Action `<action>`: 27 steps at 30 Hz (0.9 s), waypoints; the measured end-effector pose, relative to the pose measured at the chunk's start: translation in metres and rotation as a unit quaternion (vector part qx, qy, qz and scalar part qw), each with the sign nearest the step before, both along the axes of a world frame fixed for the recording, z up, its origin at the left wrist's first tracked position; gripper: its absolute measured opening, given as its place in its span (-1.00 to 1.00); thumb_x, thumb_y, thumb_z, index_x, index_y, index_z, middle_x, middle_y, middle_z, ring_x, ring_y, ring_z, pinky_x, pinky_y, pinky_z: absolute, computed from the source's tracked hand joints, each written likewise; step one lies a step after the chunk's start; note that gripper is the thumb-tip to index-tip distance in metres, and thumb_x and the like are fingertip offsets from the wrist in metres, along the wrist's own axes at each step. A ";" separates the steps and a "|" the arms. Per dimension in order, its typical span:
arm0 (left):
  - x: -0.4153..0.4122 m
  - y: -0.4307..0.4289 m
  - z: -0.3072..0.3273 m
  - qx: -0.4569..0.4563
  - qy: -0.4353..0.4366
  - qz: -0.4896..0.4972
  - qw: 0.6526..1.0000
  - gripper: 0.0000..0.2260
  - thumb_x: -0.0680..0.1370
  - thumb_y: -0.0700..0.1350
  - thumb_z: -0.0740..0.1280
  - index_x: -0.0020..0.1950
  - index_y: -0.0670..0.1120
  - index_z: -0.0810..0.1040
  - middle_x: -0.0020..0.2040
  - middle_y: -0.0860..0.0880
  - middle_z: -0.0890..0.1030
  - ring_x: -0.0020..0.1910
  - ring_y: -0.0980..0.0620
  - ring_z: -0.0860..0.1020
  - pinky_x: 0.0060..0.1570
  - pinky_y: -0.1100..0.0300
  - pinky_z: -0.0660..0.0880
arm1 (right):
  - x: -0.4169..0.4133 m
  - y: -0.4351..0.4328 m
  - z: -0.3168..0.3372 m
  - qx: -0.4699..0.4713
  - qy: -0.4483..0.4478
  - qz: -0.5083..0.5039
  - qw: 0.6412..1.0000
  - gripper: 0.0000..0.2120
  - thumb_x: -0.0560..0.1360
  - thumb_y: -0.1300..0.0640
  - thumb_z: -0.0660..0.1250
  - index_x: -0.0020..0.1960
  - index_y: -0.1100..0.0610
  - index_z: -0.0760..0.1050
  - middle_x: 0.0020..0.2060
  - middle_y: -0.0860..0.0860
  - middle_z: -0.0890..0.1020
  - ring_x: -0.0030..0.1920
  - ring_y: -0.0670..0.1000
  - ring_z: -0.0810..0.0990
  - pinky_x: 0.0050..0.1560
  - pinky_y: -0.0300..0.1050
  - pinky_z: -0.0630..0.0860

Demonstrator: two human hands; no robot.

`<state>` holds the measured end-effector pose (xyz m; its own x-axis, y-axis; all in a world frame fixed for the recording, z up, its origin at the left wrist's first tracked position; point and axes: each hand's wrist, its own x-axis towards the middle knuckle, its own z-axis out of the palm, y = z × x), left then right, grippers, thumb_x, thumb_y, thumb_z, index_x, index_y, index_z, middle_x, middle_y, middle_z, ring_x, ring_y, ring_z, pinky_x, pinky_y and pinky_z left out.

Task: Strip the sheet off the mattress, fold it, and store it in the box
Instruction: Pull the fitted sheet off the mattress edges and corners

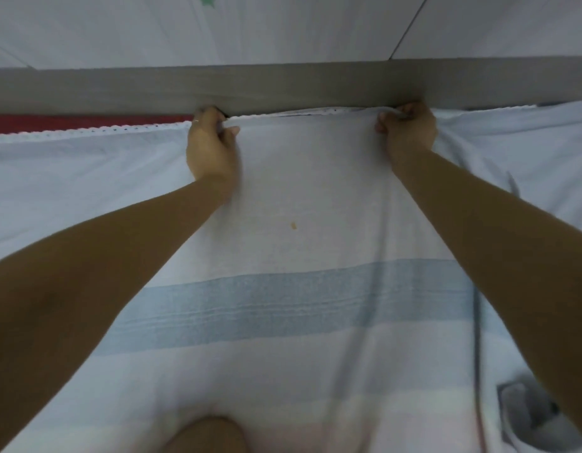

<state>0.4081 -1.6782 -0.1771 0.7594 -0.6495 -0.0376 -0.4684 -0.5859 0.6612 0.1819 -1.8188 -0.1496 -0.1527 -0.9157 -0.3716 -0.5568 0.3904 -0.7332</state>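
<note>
Knee: a bare knee (204, 434) shows at the very bottom, on top of the cloth.
Sheet: the sheet (299, 371) is pale, almost white, and it lies spread over the bed under the person.
Stripe: a wide blue stripe (283, 302) runs across the sheet from side to side, between the two arms.
Gray thing: low on the right something gray and crumpled (524, 410) sits on the sheet. It is too blurry to tell what it is.
Spot: a small orange spot (293, 225) marks the sheet, past the stripe.
Left hand: the left hand (211, 148) grips the far edge of the sheet. Its fingers are curled over the edge and the thumb presses on top of the cloth. A thin ring (196, 120) sits on one finger.
Right hand: the right hand (408, 130) grips the same far edge, well apart from the left one. Its fingers are curled tight and the cloth bunches up in them.
Sheet edge: the edge has a little wavy trim (119, 129) and is pulled back a bit on the left side.
Mattress: a red strip of mattress (70, 120) peeks out there, just past the trim.
Board: a long gray board (283, 86) runs along the far side of the bed, and both hands are right against it.
Wall: a pale wall (315, 27) rises behind the board, with part of a green star (207, 0) at the very top.
</note>
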 end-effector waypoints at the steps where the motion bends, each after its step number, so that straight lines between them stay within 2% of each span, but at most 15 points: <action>1: -0.005 -0.002 -0.004 -0.006 0.004 0.011 1.000 -0.92 0.52 -0.17 0.26 -0.02 -0.13 0.46 -0.01 -0.10 0.54 -0.05 -0.05 0.46 -0.16 0.22 0.29 | -0.002 0.000 -0.004 0.004 0.009 -0.003 1.000 -0.78 0.43 0.19 0.30 -0.30 0.01 0.30 -0.41 -0.12 0.50 -0.32 -0.11 0.43 -0.24 -0.28 0.39; 3: -0.008 -0.001 -0.008 -0.005 -0.003 0.019 1.000 -0.92 0.51 -0.15 0.26 -0.02 -0.13 0.45 0.00 -0.10 0.54 -0.03 -0.08 0.47 -0.17 0.17 0.33 | -0.002 0.002 -0.009 0.010 0.035 0.016 0.999 -0.82 0.45 0.14 0.28 -0.25 0.00 0.30 -0.30 -0.12 0.49 -0.22 -0.06 0.43 -0.02 -0.16 0.40; 5: -0.008 0.000 -0.008 0.010 -0.016 0.010 1.000 -0.90 0.52 -0.14 0.24 0.00 -0.13 0.44 0.03 -0.10 0.53 0.00 -0.10 0.47 -0.14 0.12 0.38 | 0.000 0.007 -0.008 0.016 0.035 0.056 0.998 -0.90 0.47 0.06 0.24 -0.07 0.01 0.32 -0.09 -0.02 0.49 -0.05 0.03 0.45 0.18 -0.03 0.41; 7: -0.010 0.000 -0.002 0.032 -0.023 -0.008 0.999 -0.85 0.54 -0.14 0.23 0.07 -0.15 0.43 0.13 -0.12 0.49 0.03 -0.12 0.47 -0.11 0.06 0.44 | 0.002 0.026 0.004 0.034 0.067 0.116 0.990 -0.61 0.51 0.02 0.22 0.30 0.06 0.28 0.22 0.07 0.45 0.25 0.09 0.41 0.36 0.06 0.26; 8: -0.012 0.001 0.002 0.034 -0.024 -0.015 0.999 -0.81 0.53 -0.13 0.24 0.12 -0.16 0.43 0.20 -0.14 0.45 0.04 -0.14 0.48 -0.07 0.01 0.47 | 0.003 0.044 0.008 0.011 0.112 0.166 0.980 -0.48 0.55 -0.01 0.21 0.45 0.08 0.17 0.38 0.08 0.34 0.40 0.11 0.28 0.43 0.10 0.12; 10: -0.025 0.010 0.012 0.021 -0.026 -0.033 0.999 -0.63 0.53 -0.05 0.28 0.27 -0.17 0.38 0.36 -0.21 0.30 0.11 -0.20 0.49 0.06 -0.06 0.47 | 0.003 0.095 0.014 -0.118 0.157 0.271 0.942 -0.41 0.56 -0.05 0.16 0.52 0.08 0.09 0.48 0.11 0.22 0.50 0.16 0.12 0.43 0.25 -0.07; 11: -0.034 0.020 0.016 0.014 -0.038 -0.054 0.998 -0.54 0.53 -0.01 0.29 0.35 -0.19 0.33 0.41 -0.26 0.24 0.21 -0.24 0.46 0.18 -0.09 0.42 | 0.001 0.129 0.016 -0.191 0.173 0.334 0.906 -0.43 0.54 -0.06 0.13 0.50 0.07 0.14 0.47 0.13 0.25 0.49 0.20 0.15 0.42 0.30 -0.06; 13: -0.061 0.050 0.021 0.033 -0.079 -0.135 0.987 -0.44 0.54 0.04 0.25 0.46 -0.20 0.24 0.45 -0.31 0.18 0.42 -0.28 0.23 0.40 -0.21 0.14 | -0.014 0.196 0.011 -0.276 0.220 0.487 0.799 -0.45 0.52 -0.08 0.09 0.47 0.06 0.18 0.45 0.15 0.31 0.46 0.22 0.24 0.38 0.39 0.03; 15: -0.079 0.084 0.022 0.125 -0.110 -0.219 0.961 -0.37 0.53 0.18 0.12 0.53 -0.09 0.12 0.51 -0.27 0.07 0.51 -0.25 0.02 0.39 -0.27 -0.14 | -0.043 0.241 -0.003 -0.298 0.235 0.624 0.683 -0.44 0.53 -0.12 0.09 0.49 -0.01 0.16 0.48 0.08 0.27 0.46 0.19 0.23 0.36 0.43 0.04; 16: -0.083 0.095 0.021 0.183 -0.110 -0.243 0.946 -0.32 0.50 0.27 0.03 0.55 -0.01 0.04 0.54 -0.24 -0.01 0.52 -0.24 -0.06 0.37 -0.29 -0.21 | -0.065 0.245 -0.010 -0.298 0.242 0.662 0.644 -0.45 0.55 -0.16 0.08 0.51 -0.05 0.15 0.50 0.04 0.22 0.47 0.18 0.21 0.35 0.45 0.03; 17: -0.088 0.103 0.018 0.232 -0.106 -0.255 0.933 -0.28 0.47 0.34 -0.04 0.56 0.06 -0.04 0.55 -0.20 -0.09 0.52 -0.24 -0.13 0.35 -0.31 -0.25 | -0.091 0.237 -0.013 -0.279 0.261 0.675 0.632 -0.45 0.56 -0.21 0.04 0.51 -0.10 0.13 0.52 0.00 0.16 0.47 0.17 0.19 0.34 0.46 0.01; 19: -0.089 0.103 0.011 0.292 -0.101 -0.262 0.914 -0.28 0.46 0.41 -0.05 0.54 0.15 -0.16 0.55 -0.13 -0.20 0.51 -0.23 -0.23 0.33 -0.36 -0.27 | -0.135 0.194 -0.018 -0.243 0.337 0.639 0.647 -0.40 0.55 -0.32 -0.08 0.54 -0.16 -0.02 0.55 -0.06 -0.01 0.48 0.20 0.15 0.31 0.48 -0.02; 22: -0.086 0.090 0.010 0.314 -0.096 -0.254 0.910 -0.27 0.48 0.38 0.06 0.53 0.19 -0.20 0.55 -0.09 -0.25 0.50 -0.20 -0.26 0.30 -0.40 -0.27 | -0.177 0.104 -0.009 -0.068 0.495 0.454 0.737 -0.31 0.48 -0.42 -0.19 0.51 -0.20 -0.29 0.54 -0.13 -0.13 0.52 0.22 -0.02 0.30 0.52 -0.14; 25: -0.099 0.092 0.023 0.296 -0.107 -0.268 0.911 -0.31 0.53 0.29 0.09 0.54 0.14 -0.16 0.56 -0.05 -0.22 0.52 -0.11 -0.23 0.29 -0.43 -0.22 | -0.197 0.070 0.020 0.075 0.498 0.296 0.812 -0.34 0.55 -0.32 -0.15 0.55 -0.08 -0.25 0.54 -0.14 -0.14 0.54 0.14 -0.12 0.33 0.48 -0.15; 27: -0.103 0.095 0.024 0.294 -0.081 -0.288 0.908 -0.36 0.57 0.21 0.08 0.55 0.11 -0.14 0.56 0.00 -0.21 0.53 -0.03 -0.22 0.30 -0.44 -0.21 | -0.179 0.074 0.019 0.066 0.454 0.297 0.837 -0.40 0.60 -0.13 0.00 0.56 0.06 -0.04 0.54 0.04 0.05 0.48 0.20 0.11 0.34 0.37 0.10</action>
